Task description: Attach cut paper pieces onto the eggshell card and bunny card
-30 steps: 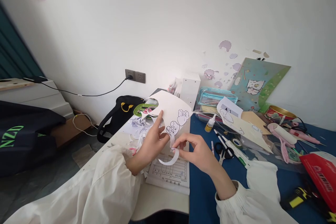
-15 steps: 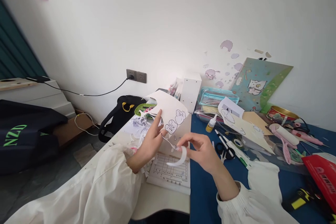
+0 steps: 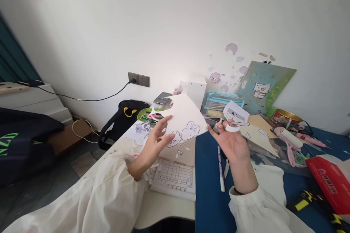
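Table, blue part [image 3: 207,204]: passable low down, from the booklet [image 3: 175,180] to the right sleeve [image 3: 257,209]; narrowed farther back by the pen [image 3: 221,171] and the scissors [image 3: 226,169].
Table, white part [image 3: 164,209]: passable along the front edge, before the booklet; flanked by the left sleeve [image 3: 101,189].
Between left hand [image 3: 153,143] and right hand [image 3: 234,145]: barred by the paper sheet [image 3: 186,111]; passable over its top edge.
Left of the sheet: cluttered with paper scraps [image 3: 142,130].
Behind the sheet: blocked by the white box [image 3: 196,88] and pencil case [image 3: 224,100].
Far right: crowded by the pink roller [image 3: 290,145] and red packet [image 3: 326,185].
Overhead: open up to the wall [image 3: 175,25].
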